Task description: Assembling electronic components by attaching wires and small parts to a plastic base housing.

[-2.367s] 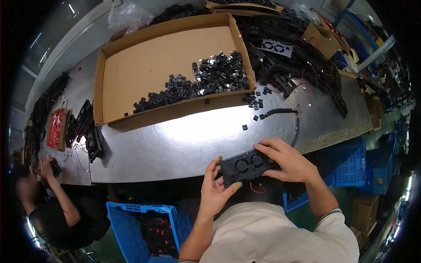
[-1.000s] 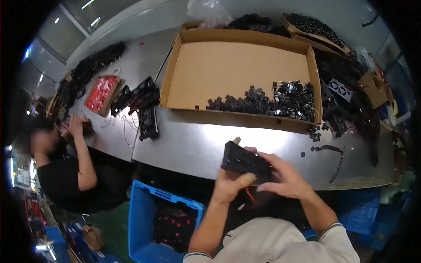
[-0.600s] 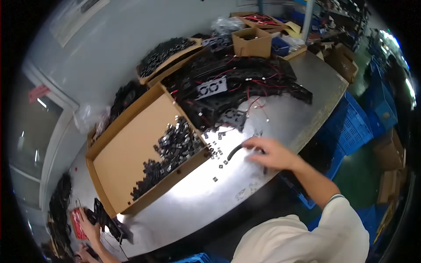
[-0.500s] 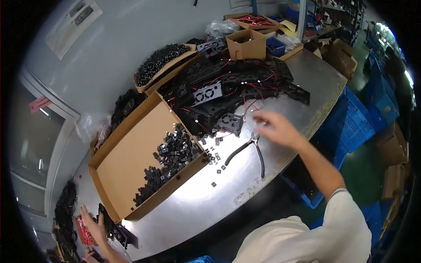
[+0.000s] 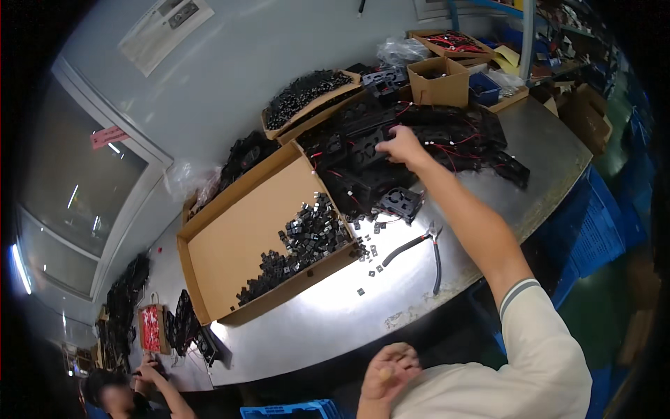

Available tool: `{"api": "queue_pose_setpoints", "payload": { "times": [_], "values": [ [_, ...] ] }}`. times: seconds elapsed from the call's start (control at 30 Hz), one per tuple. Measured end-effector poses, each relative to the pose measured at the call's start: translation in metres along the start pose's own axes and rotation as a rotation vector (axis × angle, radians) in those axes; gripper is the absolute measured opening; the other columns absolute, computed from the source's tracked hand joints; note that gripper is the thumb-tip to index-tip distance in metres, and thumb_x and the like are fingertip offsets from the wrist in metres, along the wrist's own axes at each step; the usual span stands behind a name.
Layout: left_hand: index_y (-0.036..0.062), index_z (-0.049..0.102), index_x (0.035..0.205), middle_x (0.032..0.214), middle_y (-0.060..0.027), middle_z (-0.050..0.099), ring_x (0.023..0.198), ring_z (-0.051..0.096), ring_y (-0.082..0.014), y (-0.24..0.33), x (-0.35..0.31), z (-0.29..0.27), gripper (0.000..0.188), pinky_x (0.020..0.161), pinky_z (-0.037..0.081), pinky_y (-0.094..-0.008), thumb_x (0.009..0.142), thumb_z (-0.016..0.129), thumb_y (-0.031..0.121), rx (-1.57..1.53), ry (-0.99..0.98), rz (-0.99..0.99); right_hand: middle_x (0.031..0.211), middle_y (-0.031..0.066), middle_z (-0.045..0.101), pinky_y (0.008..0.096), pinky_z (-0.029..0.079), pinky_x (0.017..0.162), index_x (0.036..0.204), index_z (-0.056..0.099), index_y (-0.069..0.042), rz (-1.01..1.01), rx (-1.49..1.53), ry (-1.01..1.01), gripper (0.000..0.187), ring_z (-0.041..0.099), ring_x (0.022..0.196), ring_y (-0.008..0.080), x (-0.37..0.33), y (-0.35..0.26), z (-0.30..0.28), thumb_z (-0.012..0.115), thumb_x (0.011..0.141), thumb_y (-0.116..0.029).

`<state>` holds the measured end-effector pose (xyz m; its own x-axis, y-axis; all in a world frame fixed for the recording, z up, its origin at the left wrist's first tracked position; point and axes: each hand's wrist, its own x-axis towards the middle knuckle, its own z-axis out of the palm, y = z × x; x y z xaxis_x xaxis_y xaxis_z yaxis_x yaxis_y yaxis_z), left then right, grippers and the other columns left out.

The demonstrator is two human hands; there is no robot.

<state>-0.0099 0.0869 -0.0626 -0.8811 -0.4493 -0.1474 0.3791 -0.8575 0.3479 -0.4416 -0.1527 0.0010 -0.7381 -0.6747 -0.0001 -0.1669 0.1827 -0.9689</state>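
My right hand (image 5: 403, 146) reaches over the pile of black fan housings at the back of the table. Its thumb and fingers are closed on the edge of a flat fan bracket (image 5: 368, 148) with round openings. Close to my body, my left hand (image 5: 391, 371) hangs in front of the table, fingers loosely bent and somewhat apart, with nothing visible in it. A separate black fan housing (image 5: 400, 202) lies on the metal table nearer me. Pliers (image 5: 434, 237) with black handles rest there, their handles spread.
A shallow cardboard box (image 5: 241, 216) holds many small black parts (image 5: 307, 234); several lie loose beside it. Behind stand a box of black pieces (image 5: 307, 98) and a small carton (image 5: 438, 82). A co-worker's arm (image 5: 167, 391) is at lower left, near a red-filled box (image 5: 151, 328).
My right hand has moved from above the pliers back to the fan pile and closed on a bracket. My left hand has left the far-left parts and come near my body. The view has shifted.
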Motion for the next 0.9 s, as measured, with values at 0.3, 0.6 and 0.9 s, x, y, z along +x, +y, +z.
{"api": "queue_pose_setpoints", "payload": {
  "times": [0.3, 0.6, 0.9],
  "values": [
    [0.0009, 0.058, 0.126, 0.123, -0.0137, 0.061, 0.106, 0.061, -0.0214, 0.017, -0.005, -0.025, 0.053, 0.086, 0.051, -0.0315, 0.078, 0.078, -0.001, 0.243, 0.237, 0.147, 0.111, 0.0119, 0.064, 0.0304, 0.047, 0.089, 0.092, 0.059, -0.004, -0.853, -0.013, -0.052, 0.019, 0.061, 0.108, 0.0219, -0.116, -0.058, -0.059, 0.061, 0.078, 0.010],
    [0.0140, 0.027, 0.156, 0.138, -0.0161, 0.053, 0.125, 0.057, -0.0300, 0.064, 0.038, 0.034, 0.081, 0.099, 0.056, -0.0479, 0.088, 0.072, 0.021, -0.068, -0.036, 0.334, 0.139, 0.0243, 0.048, 0.0438, 0.045, 0.102, 0.097, 0.061, -0.002, -0.942, 0.241, -0.490, 0.019, 0.055, 0.121, 0.0381, -0.307, 0.010, -0.014, 0.069, 0.080, 0.003],
    [0.0143, 0.030, 0.154, 0.138, -0.0123, 0.052, 0.126, 0.055, -0.0317, 0.061, 0.009, 0.016, 0.083, 0.099, 0.052, -0.0482, 0.084, 0.074, 0.017, 0.268, 0.222, 0.549, 0.126, 0.0164, 0.062, 0.0511, 0.055, 0.096, 0.134, 0.053, 0.000, 0.438, 0.916, -0.785, 0.036, 0.065, 0.112, 0.0306, -0.350, 0.050, 0.027, 0.057, 0.102, -0.017]
  ]
}}
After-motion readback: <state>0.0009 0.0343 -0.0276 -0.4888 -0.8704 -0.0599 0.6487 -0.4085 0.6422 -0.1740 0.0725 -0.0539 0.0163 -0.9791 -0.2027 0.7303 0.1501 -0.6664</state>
